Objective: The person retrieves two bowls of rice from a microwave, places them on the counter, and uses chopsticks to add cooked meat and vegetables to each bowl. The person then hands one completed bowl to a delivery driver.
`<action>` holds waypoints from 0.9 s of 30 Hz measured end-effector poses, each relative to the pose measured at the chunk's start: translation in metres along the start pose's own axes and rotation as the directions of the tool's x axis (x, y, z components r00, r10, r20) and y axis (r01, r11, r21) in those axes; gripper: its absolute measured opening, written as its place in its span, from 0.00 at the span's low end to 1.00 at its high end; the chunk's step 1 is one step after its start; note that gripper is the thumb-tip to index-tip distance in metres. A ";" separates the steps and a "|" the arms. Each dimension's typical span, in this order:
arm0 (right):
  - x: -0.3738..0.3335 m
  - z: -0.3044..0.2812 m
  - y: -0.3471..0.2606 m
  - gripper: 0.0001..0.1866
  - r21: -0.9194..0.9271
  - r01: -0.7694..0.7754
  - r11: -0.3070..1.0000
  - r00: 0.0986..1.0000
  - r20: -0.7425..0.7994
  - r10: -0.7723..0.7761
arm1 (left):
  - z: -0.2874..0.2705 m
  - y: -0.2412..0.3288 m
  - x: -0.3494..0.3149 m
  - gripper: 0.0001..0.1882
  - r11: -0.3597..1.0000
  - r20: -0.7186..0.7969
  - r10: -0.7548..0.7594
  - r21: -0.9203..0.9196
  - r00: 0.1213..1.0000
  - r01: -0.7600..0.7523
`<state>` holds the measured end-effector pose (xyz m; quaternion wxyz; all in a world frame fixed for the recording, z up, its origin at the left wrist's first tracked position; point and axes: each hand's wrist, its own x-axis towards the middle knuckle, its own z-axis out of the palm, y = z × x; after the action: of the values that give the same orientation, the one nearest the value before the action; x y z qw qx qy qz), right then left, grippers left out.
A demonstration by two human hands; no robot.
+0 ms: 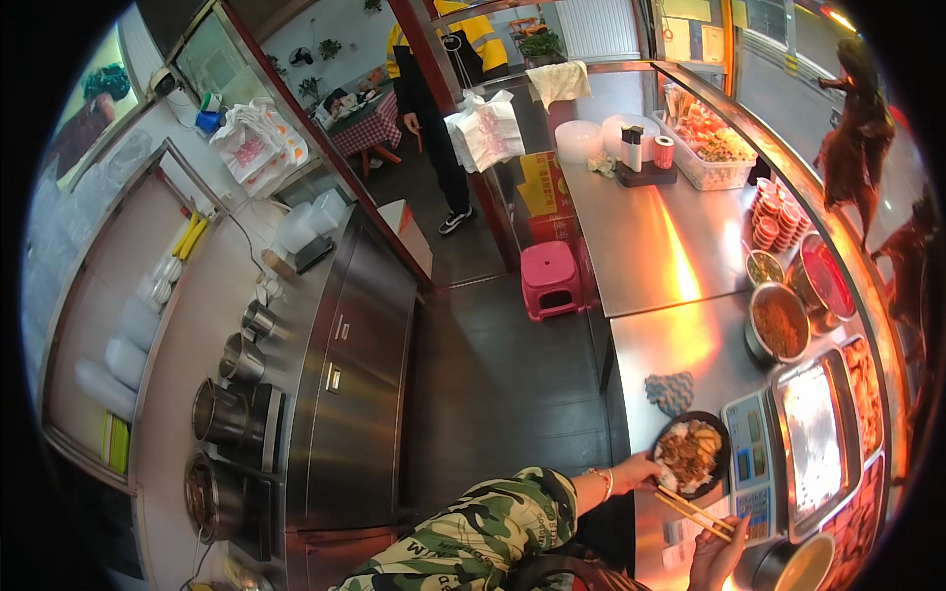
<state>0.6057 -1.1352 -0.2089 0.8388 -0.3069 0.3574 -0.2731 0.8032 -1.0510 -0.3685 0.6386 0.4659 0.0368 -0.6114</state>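
My left hand (639, 472) grips the near-left edge of a black bowl (727, 455), its thumb at the rim. White rice and chopped brown and yellowish food (690, 453) fill the bowl, which sits at the steel counter beside a kitchen scale (749, 455). Lower down, my right hand (717, 558) is closed around a pair of wooden chopsticks (690, 507). Their tips reach the bowl's near edge, close to my left fingers. A crumpled grey-blue cloth (670, 392) lies just beyond the bowl.
Right of the scale is a shiny metal tray (814, 433); a pot (793, 563) stands nearest me. Farther along are a bowl of reddish-brown food (778, 323) and stacked red cups (777, 217). A pink stool (552, 280) stands on the floor. Someone in dark trousers (439, 148) is beyond the doorway.
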 end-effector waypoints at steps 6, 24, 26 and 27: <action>0.043 0.064 0.021 0.14 -0.643 0.174 0.746 0.945 -0.105 -0.311 | -0.057 0.032 -0.014 0.39 0.893 0.194 -0.145 0.447 0.970 0.044; 0.270 0.484 0.205 0.18 -0.336 0.200 0.920 0.923 0.379 -0.062 | -0.444 0.306 -0.160 0.20 0.999 -0.648 -0.019 -0.040 0.762 -0.009; 0.300 0.514 0.221 0.18 -0.406 0.225 0.886 0.908 0.416 -0.040 | -0.461 0.336 -0.150 0.20 0.999 -0.629 -0.028 -0.038 0.777 0.005; 0.317 0.528 0.228 0.18 -0.434 0.250 0.865 0.895 0.445 -0.036 | -0.472 0.349 -0.143 0.20 1.000 -0.614 -0.013 -0.028 0.789 -0.005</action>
<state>1.2538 -1.0298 -0.2142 0.7700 -0.5831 0.1991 -0.1657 1.2986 -0.7054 -0.3548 0.5972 0.6301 0.2519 -0.4276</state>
